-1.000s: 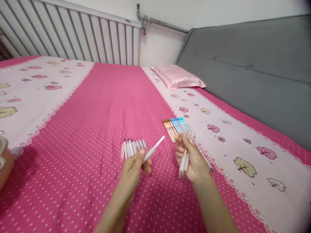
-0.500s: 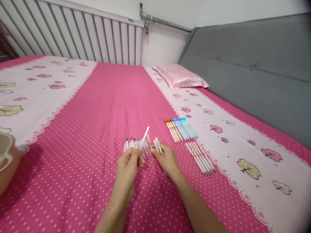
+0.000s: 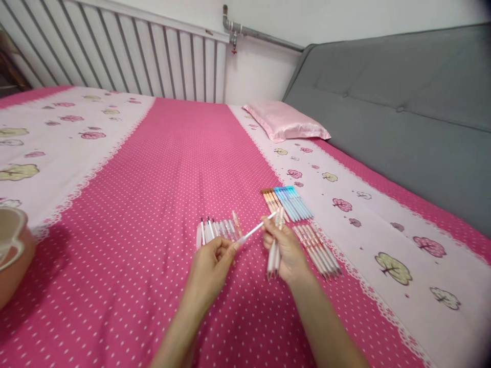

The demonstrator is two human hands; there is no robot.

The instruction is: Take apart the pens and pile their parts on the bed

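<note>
Two hands, the left hand (image 3: 215,263) and the right hand (image 3: 287,250), are near each other, and one slim white pen (image 3: 256,230) slants between them. To handle it well, in my judgement, the pinch should be light and the pen kept straight, while the bundle on the other side needs a hold firm enough that its points do not spread. The left hand is narrow: thumb and finger are closed upon the lower end of the slim white pen. The right hand is curled around some pale whitish pens with pointed tips (image 3: 272,258) (two or perhaps three, the blur does not permit a better count). Its fingertips seem to reach the upper end of the slim white pen; whether they truly grip it, I cannot tell.

Just beyond the left hand lies a row of clear and white pens (image 3: 217,230). Beside the right hand lie whitish pens with reddish marks (image 3: 317,250), and behind these, orange pens with brown tops (image 3: 271,200) next to light-blue pens with bright blue tops (image 3: 297,204). All rest upon a deep-pink cloth bedsheet with white dots (image 3: 184,153).
</note>
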